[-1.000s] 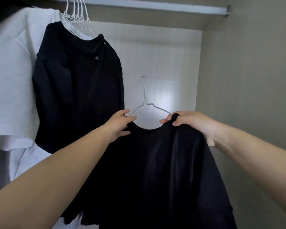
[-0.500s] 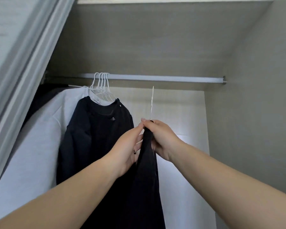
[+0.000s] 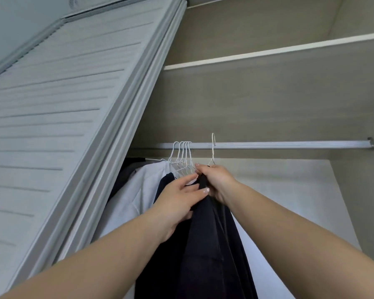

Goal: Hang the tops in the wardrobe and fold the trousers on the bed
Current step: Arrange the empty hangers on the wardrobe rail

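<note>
A black top (image 3: 212,240) hangs edge-on from a white wire hanger (image 3: 212,147), whose hook sits at the metal wardrobe rail (image 3: 289,145), just over it. My right hand (image 3: 216,182) grips the top's shoulder and the hanger's neck from the right. My left hand (image 3: 179,201) holds the collar from the left, thumb across the fabric. Left of them hang another black top (image 3: 164,186) and a white top (image 3: 143,190) on several white hangers (image 3: 181,154).
The grey louvred sliding door (image 3: 63,126) slants across the left. A shelf edge (image 3: 268,52) runs above the rail. The wardrobe's beige side wall (image 3: 365,190) closes the right; the stretch of rail to the right of the hanger carries nothing.
Both hands have lifted the black top, turned edge-on, up to the rail; the hanger's hook now reaches over it. My view has tilted upward.
</note>
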A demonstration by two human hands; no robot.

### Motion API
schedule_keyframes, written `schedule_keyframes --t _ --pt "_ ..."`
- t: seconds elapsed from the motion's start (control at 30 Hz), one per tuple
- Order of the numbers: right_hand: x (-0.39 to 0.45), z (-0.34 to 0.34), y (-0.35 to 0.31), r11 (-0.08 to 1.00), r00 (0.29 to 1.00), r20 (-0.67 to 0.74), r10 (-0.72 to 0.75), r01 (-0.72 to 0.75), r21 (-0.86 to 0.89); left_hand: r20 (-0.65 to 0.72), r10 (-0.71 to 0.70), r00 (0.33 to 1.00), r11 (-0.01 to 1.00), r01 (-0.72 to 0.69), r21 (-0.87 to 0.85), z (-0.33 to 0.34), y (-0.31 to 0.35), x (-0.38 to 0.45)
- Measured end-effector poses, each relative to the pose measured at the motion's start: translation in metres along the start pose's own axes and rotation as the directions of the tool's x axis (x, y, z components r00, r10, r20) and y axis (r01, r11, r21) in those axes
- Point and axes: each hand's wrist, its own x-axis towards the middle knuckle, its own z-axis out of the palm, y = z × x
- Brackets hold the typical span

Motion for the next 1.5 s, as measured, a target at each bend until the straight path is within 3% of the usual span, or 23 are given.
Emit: schedule_keyframes --t 0.27,0.47,0.6,0.93,1.1,1.27,1.43,1.5 --pt "0.039 0.055 0.009 1.0 0.999 0.038 -0.02 0.019 0.022 -0.133 0.028 0.991 0.994 -0.013 0.108 -0.035 -0.012 0.016" --pt "0.059 0.054 0.011 1.0 0.999 -0.033 -0.011 0.012 0.023 -0.161 0.019 0.987 0.995 -0.004 0.095 -0.039 -0.012 0.024" --pt "0.054 0.06 0.024 0.999 0.998 0.058 0.026 -0.027 0.018 -0.187 -0.003 0.982 0.993 0.026 0.117 -0.044 -0.016 0.021" --pt "-0.011 0.038 0.05 0.979 0.962 0.183 -0.205 0.198 0.058 -0.255 0.033 0.966 0.98 0.018 0.199 -0.048 -0.017 -0.008" --pt "-0.071 0.008 0.057 0.968 0.934 0.28 -0.223 0.177 0.18 -0.236 0.006 0.972 0.968 0.053 0.244 -0.033 -0.003 -0.059" --pt "-0.146 -0.005 0.053 0.951 0.881 0.397 -0.257 0.158 0.264 -0.319 -0.044 0.947 0.959 0.13 0.253 -0.012 0.028 -0.143" --pt "-0.237 0.006 0.066 0.929 0.806 0.551 -0.216 -0.004 0.369 -0.428 -0.064 0.901 0.911 0.228 0.344 0.008 0.045 -0.271" --pt "-0.281 0.018 0.07 0.909 0.755 0.631 -0.179 -0.119 0.4 -0.511 -0.093 0.854 0.869 0.32 0.377 0.013 0.053 -0.333"
